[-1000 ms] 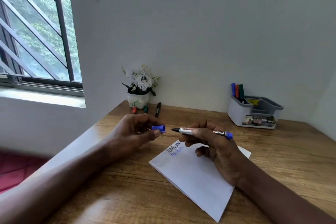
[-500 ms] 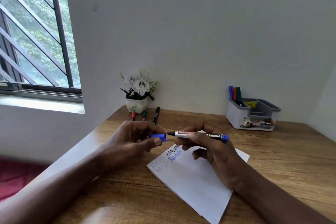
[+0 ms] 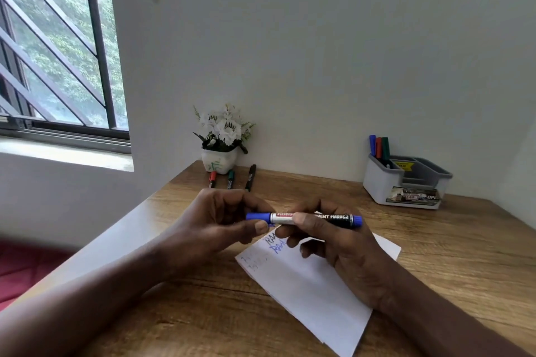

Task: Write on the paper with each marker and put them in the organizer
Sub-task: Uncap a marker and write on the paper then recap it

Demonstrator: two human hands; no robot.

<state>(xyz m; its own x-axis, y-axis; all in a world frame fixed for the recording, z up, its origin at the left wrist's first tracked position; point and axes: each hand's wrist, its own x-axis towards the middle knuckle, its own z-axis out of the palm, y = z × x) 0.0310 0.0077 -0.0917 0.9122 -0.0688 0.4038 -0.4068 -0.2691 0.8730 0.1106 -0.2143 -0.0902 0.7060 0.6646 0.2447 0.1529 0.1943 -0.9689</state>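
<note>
On wooden bench (image 3: 435, 255) by white wall, held blue marker (image 3: 333, 217) level above paper (image 3: 307, 293), pinched its cap with left hand (image 3: 214, 223), gripped barrel with right hand (image 3: 342, 249), counted three stored markers (image 3: 378, 148) in organizer (image 3: 383, 185), three loose markers (image 3: 230, 179) by flower pot (image 3: 219, 162), judged task roughly halfway.

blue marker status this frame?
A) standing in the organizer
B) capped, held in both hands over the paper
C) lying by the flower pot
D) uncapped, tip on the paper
B: the blue cap sits on the tip end of the blue marker. The left hand pinches the cap end and the right hand grips the barrel, above the paper.
</note>
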